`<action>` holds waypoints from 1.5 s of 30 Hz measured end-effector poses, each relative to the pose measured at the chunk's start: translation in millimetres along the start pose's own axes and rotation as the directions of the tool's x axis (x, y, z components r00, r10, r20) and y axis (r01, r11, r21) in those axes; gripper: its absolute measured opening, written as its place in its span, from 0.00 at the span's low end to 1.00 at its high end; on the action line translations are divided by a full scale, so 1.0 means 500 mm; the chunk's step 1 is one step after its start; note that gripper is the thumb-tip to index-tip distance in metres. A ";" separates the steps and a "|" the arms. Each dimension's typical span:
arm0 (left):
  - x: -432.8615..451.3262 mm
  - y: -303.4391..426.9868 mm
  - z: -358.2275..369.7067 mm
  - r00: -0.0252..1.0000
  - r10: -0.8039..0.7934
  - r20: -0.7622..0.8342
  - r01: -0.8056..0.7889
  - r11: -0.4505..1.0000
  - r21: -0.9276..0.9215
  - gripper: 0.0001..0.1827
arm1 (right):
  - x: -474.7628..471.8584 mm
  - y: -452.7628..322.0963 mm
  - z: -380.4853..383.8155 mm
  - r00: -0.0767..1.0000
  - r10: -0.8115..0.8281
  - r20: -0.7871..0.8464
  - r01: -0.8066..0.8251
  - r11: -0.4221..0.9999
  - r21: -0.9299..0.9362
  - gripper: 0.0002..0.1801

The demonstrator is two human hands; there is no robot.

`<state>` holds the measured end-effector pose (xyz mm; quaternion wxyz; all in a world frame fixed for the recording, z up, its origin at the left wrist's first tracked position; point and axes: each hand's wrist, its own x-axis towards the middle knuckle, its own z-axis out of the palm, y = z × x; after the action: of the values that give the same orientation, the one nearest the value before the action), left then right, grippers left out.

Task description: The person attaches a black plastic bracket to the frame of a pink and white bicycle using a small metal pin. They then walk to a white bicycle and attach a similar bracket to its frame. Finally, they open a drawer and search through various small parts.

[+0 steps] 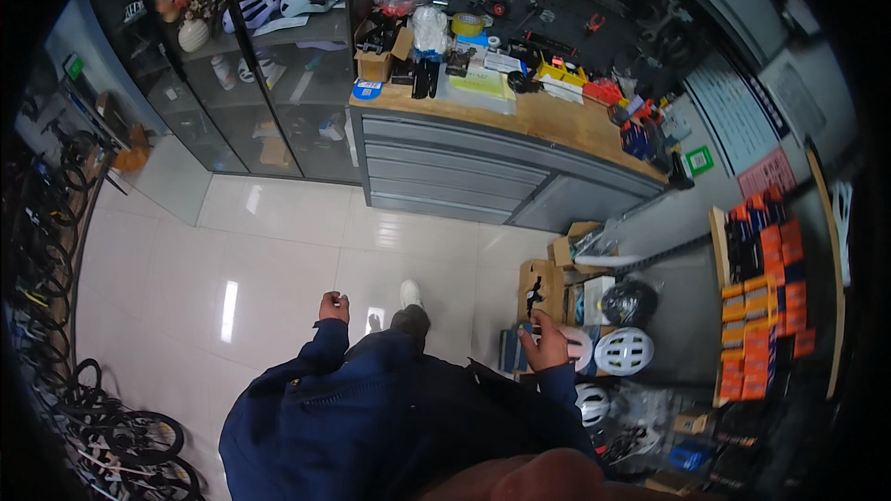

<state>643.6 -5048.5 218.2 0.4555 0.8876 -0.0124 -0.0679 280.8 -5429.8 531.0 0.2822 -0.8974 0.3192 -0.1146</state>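
My left hand [334, 307] hangs over the pale tiled floor [292, 278] with its fingers curled. Whether anything is inside it cannot be made out. On the other side my right hand [546, 342] is half curled, thumb and forefinger apart, and I see nothing held. From above, it overlaps a pink helmet [579, 348] beside a white vented helmet [625, 351]. One white shoe [411, 293] is forward on the floor. Ahead stands a grey drawer cabinet [445, 170] with a wooden worktop [550, 118].
The worktop carries yellow tape [467, 24], black gloves [424, 78] and a yellow tray [561, 72]. Glass cabinets [292, 97] hold helmets. Orange boxes [755, 369] fill a shelf at right, above cardboard boxes [539, 285] on the right side. Bicycles [132, 435] line the left.
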 end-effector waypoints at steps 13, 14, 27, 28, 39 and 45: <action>0.467 0.490 0.495 0.973 -0.114 0.202 0.202 0.846 -0.494 0.21 | 0.705 0.056 -0.068 0.981 -0.119 0.155 0.112 0.992 0.055 0.23; 0.492 0.526 0.523 0.966 -0.117 0.229 0.231 0.788 -0.570 0.22 | 0.765 0.070 -0.064 0.976 -0.137 0.166 0.129 0.990 0.059 0.23; 0.628 0.756 0.777 0.774 -0.476 0.417 0.567 0.228 -0.792 0.27 | 1.419 0.245 0.140 0.948 -0.318 -0.007 0.316 0.944 -0.092 0.11; 0.632 0.765 0.787 0.786 -0.446 0.428 0.552 0.194 -0.811 0.25 | 1.430 0.250 0.152 0.944 -0.330 -0.024 0.325 0.938 -0.125 0.11; 0.617 0.781 0.819 0.832 -0.305 0.463 0.458 -0.092 -0.884 0.10 | 1.443 0.280 0.178 0.936 -0.347 -0.059 0.332 0.926 -0.178 0.13; 0.565 0.782 0.798 0.867 -0.264 0.424 0.441 0.007 -0.897 0.07 | 1.440 0.285 0.175 0.929 -0.362 -0.079 0.338 0.916 -0.218 0.14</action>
<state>886.7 -5623.0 274.4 0.8889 0.3253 0.2267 -0.2295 796.5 -5942.0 395.6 0.1461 -0.9555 0.1791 -0.1831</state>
